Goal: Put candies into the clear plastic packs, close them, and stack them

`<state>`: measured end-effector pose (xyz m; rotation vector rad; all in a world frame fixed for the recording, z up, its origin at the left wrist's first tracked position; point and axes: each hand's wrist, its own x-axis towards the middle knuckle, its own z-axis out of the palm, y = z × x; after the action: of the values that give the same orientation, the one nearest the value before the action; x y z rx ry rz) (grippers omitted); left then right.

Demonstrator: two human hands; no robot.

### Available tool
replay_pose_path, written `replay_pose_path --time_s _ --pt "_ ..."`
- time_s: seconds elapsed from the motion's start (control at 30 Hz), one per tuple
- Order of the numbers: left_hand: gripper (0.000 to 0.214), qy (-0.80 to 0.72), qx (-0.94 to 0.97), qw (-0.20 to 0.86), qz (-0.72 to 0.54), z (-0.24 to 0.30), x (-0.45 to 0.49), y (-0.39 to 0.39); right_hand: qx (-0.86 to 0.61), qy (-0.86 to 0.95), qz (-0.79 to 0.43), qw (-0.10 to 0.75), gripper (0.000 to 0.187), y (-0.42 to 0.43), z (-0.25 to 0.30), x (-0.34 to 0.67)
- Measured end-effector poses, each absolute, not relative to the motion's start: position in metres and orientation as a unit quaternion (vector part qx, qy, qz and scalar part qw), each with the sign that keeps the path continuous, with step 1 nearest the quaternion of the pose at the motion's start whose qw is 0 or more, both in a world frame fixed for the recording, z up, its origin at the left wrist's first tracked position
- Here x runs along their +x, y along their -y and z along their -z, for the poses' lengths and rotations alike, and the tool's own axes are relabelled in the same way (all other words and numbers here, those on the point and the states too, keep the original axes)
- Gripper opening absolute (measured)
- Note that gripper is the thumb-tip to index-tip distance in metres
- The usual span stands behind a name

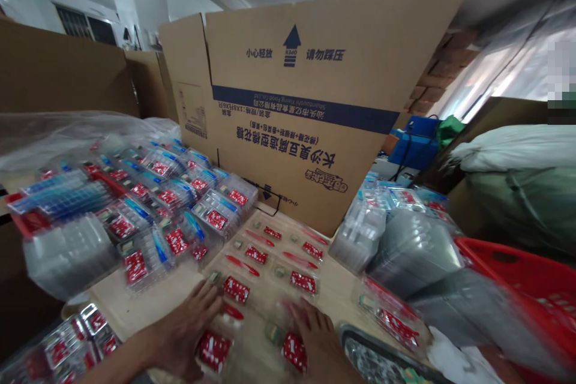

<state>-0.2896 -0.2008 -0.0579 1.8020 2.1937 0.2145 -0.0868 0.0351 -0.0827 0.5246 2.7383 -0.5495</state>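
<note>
My left hand (186, 333) lies flat with its fingers stretched out on the wooden table (135, 306), touching clear plastic blister trays (270, 264) that hold small red packets. My right hand (317, 339) rests beside it, fingers extended over another tray with a red packet (294, 351). Both hands are blurred by motion. Several filled trays lie in rows just beyond my fingertips.
Stacks of filled clear packs (166, 204) stand at left, and empty tray stacks (387, 240) at right. A large printed cardboard box (306, 108) stands behind. A red basket (526, 288) sits at right, beside a grey-green sack (517, 192).
</note>
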Motion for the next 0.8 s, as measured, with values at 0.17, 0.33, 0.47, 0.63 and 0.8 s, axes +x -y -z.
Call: replay_pose_path --time_s 0.17,0.33,0.47,0.63,0.8 --pt "0.088 -0.77 0.629 0.084 -0.064 0.042 -0.329 0.145 0.207 -0.945 0.151 0.204 0.123 -0.028 0.079 -0.095" --pt "0.104 -0.759 0.64 0.1 -0.062 0.054 -0.345 0.127 0.165 -0.954 0.208 0.142 0.093 -0.039 0.089 -0.089" --pt "0.111 -0.766 0.631 0.116 -0.035 0.058 -0.339 0.134 0.15 -0.963 0.208 0.088 0.116 -0.067 0.07 -0.101" --pt "0.119 -0.775 0.607 0.167 0.064 0.044 -0.322 0.133 0.153 -0.97 0.177 0.063 0.12 -0.117 0.052 -0.154" --pt "0.123 -0.779 0.595 0.181 0.081 0.046 -0.32 0.132 0.112 -0.978 0.155 0.087 0.123 -0.136 0.071 -0.18"
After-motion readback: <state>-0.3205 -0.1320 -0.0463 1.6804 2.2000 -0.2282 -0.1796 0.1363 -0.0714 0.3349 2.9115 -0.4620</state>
